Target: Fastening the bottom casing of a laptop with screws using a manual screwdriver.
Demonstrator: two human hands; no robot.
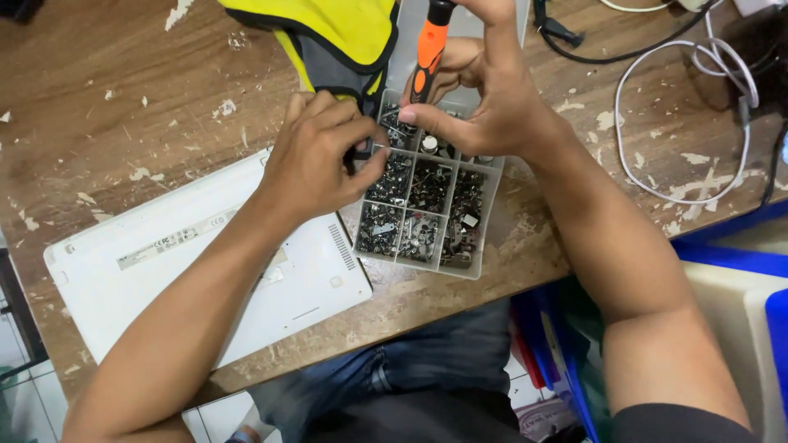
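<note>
My right hand (484, 86) grips an orange and black screwdriver (428, 49), held upright with its tip over the far compartments of a clear plastic organiser box (486, 215). The box is divided into several compartments full of small dark screws and metal parts. My left hand (322, 156) is beside the box's left side with thumb and forefinger pinched together; something tiny may be between them, too small to tell. A white laptop (164, 262) lies bottom up on the wooden table (123, 90), under my left forearm.
A yellow and grey cloth (328, 33) lies at the table's far edge behind the box. White and black cables (698, 90) loop at the right. Blue and white bins (739, 279) stand off the table's right edge. My knees in jeans (435, 361) are below.
</note>
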